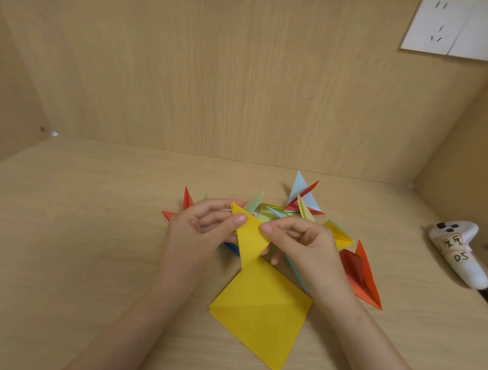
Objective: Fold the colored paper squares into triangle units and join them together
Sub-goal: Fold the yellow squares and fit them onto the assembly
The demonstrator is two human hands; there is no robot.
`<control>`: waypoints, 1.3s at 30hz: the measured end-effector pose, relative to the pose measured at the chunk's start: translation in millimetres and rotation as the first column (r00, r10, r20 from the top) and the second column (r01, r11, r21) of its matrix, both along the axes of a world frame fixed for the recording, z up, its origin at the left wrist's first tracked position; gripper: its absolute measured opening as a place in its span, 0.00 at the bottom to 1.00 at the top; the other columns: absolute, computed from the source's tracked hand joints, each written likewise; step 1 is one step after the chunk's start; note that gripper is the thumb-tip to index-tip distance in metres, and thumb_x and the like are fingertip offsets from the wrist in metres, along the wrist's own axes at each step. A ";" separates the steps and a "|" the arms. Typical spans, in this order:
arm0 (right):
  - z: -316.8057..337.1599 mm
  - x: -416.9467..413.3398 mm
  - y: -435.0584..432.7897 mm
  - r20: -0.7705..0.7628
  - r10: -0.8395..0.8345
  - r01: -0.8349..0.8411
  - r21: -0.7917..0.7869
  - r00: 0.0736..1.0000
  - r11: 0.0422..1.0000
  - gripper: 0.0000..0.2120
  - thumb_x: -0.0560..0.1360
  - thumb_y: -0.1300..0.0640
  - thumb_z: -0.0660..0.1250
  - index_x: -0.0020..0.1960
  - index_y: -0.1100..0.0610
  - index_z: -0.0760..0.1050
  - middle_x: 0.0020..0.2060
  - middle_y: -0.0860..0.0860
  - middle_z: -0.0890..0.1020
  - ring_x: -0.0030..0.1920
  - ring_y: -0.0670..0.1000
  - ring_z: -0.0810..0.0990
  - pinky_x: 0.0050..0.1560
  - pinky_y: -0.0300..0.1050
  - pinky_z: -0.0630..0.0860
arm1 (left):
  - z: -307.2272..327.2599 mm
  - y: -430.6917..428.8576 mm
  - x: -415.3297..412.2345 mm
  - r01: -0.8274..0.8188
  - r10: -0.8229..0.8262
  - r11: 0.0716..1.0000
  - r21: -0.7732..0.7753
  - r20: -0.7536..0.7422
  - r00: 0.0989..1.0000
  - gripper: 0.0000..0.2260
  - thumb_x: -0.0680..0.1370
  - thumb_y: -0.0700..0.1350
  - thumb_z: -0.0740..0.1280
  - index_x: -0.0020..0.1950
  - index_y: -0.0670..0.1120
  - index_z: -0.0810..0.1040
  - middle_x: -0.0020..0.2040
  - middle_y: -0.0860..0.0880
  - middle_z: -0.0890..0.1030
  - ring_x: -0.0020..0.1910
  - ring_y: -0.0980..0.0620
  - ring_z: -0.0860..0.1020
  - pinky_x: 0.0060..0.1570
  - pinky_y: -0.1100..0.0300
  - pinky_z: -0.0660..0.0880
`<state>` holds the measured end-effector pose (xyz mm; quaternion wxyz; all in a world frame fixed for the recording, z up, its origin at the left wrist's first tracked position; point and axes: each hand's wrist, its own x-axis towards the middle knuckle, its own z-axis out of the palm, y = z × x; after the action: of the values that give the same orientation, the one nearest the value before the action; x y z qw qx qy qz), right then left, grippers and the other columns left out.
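Note:
A yellow paper [260, 303] lies on the wooden desk, its far corner folded up into a narrow pointed flap. My left hand [201, 233] pinches the flap's left edge with the thumb on top. My right hand [302, 240] pinches its right edge. Behind the hands lies a pile of folded units: a red one [187, 200] at the left, a pale green one [253, 203], a light blue, red and yellow cluster [303, 197], a yellow unit [337, 232] and an orange-red unit [364, 274] at the right. A blue piece [232, 247] peeks from under my left hand.
The desk [81, 233] is boxed in by wooden walls at the back and both sides. A white handheld controller [458, 250] with handwritten labels lies at the right edge. A white wall socket [454, 26] sits high on the back wall.

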<state>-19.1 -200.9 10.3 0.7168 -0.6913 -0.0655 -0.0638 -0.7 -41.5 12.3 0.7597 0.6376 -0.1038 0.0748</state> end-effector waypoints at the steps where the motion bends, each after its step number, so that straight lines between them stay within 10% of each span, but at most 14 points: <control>1: -0.1 0.2 -0.1 0.001 -0.007 0.007 -0.004 1.000 1.000 0.10 0.68 0.58 0.71 0.42 0.66 0.81 0.29 0.57 0.81 0.28 0.47 0.78 0.28 0.38 0.73 | -0.4 -0.3 0.3 0.005 -0.005 1.000 0.003 -0.002 1.000 0.07 0.70 0.35 0.71 0.47 0.43 0.81 0.36 0.50 0.85 0.36 0.56 0.83 0.34 0.66 0.78; 22: 2.8 -1.4 0.7 -0.033 -0.019 0.019 0.013 0.999 1.000 0.11 0.63 0.54 0.71 0.41 0.61 0.82 0.29 0.51 0.83 0.28 0.43 0.77 0.27 0.35 0.71 | 1.7 -0.9 0.1 -0.054 0.051 0.997 -0.063 -0.043 0.998 0.02 0.72 0.36 0.70 0.41 0.41 0.80 0.32 0.49 0.84 0.32 0.54 0.83 0.33 0.64 0.79; 31: 2.7 -1.4 -3.5 0.067 -0.033 0.031 0.040 0.997 0.999 0.03 0.71 0.66 0.69 0.40 0.66 0.80 0.26 0.52 0.81 0.28 0.42 0.77 0.31 0.30 0.70 | -0.1 -0.2 0.0 -0.020 0.015 0.997 -0.071 -0.067 0.998 0.01 0.71 0.39 0.69 0.41 0.42 0.80 0.35 0.47 0.85 0.36 0.49 0.84 0.36 0.60 0.81; 39: 0.1 -0.6 -4.3 0.102 -0.009 0.020 -0.103 0.995 0.995 0.03 0.66 0.59 0.72 0.37 0.59 0.83 0.32 0.55 0.84 0.33 0.48 0.80 0.39 0.38 0.76 | -3.2 0.3 1.5 -0.002 -0.003 0.987 0.160 0.032 0.999 0.07 0.65 0.45 0.74 0.42 0.52 0.84 0.38 0.50 0.85 0.39 0.55 0.83 0.39 0.64 0.78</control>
<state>-19.7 -205.2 10.4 0.6752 -0.7239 -0.0999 -0.1005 0.9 -41.2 9.1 0.7042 0.6953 -0.1217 0.0763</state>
